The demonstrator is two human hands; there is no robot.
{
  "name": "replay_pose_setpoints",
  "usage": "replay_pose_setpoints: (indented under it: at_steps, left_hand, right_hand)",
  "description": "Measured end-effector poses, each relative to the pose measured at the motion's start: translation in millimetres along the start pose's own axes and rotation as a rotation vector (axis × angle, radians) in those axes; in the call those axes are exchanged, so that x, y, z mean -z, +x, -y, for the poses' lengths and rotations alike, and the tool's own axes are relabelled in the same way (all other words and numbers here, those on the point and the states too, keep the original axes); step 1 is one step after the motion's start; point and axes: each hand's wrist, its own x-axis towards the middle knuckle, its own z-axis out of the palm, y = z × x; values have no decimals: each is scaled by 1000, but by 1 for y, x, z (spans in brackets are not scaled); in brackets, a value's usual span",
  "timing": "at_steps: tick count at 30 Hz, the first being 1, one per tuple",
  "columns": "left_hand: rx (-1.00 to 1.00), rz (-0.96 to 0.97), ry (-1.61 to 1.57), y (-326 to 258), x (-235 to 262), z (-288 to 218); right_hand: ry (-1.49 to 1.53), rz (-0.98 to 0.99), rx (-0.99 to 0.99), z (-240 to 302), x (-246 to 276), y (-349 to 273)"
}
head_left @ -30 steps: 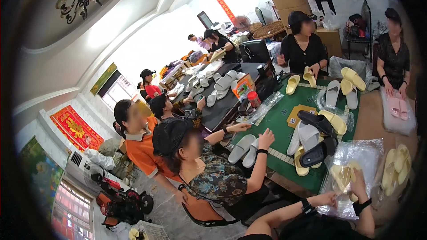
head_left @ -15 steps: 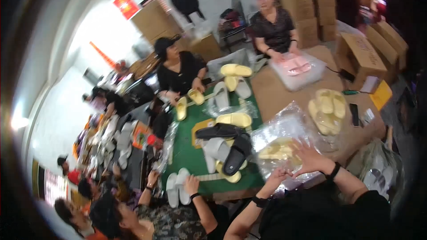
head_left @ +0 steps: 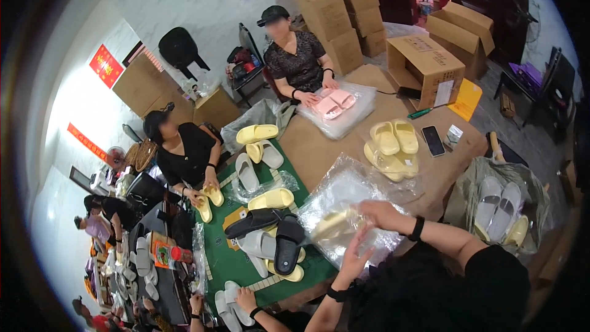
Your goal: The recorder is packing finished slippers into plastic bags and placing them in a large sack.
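A pair of yellow slippers [head_left: 332,224] lies inside a clear plastic bag [head_left: 335,190] at the table's near edge. Above the bag's right side is my right hand [head_left: 380,215], its fingers bent together on the film; the thumb is partly hidden. Just below it, my left hand [head_left: 354,259] is open beside the bag, fingers stretched upward and apart. The slippers look blurred through the shiny film. Farther right on the brown table covering sits a stack of yellow slippers [head_left: 393,147], partly in clear plastic.
Black slippers [head_left: 287,243], grey slippers [head_left: 258,244] and yellow ones crowd the green mat [head_left: 224,264] to the left. A phone [head_left: 432,141] lies right of the stack. Co-workers handle a pink pair [head_left: 334,104] and a small yellow pair [head_left: 204,208]. A sack of slippers [head_left: 501,209] stands at right.
The view has swung right, so the scene sits farther left. My right hand's spread fingers have drawn together on the bag; my left hand's bent fingers have stretched out.
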Motion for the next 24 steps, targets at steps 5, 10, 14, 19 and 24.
replay_pose_setpoints:
  at_steps: [5, 10, 14, 19, 24]
  left_hand:
    - [-30, -402, 278, 5, 10, 37]
    - [253, -263, 531, -12, 23, 100]
    - [308, -93, 664, -29, 30, 141]
    - [258, 6, 905, -20, 22, 168]
    - [216, 125, 1214, 9, 18, 183]
  right_hand:
    - [24, -357, -36, 1, 57, 51]
    - [-134, -706, 83, -30, 102, 74]
    - [-334, -712, 136, -89, 99, 72]
    - [-555, -233, -194, -151, 51, 25]
    - [-418, -283, -212, -151, 33, 11]
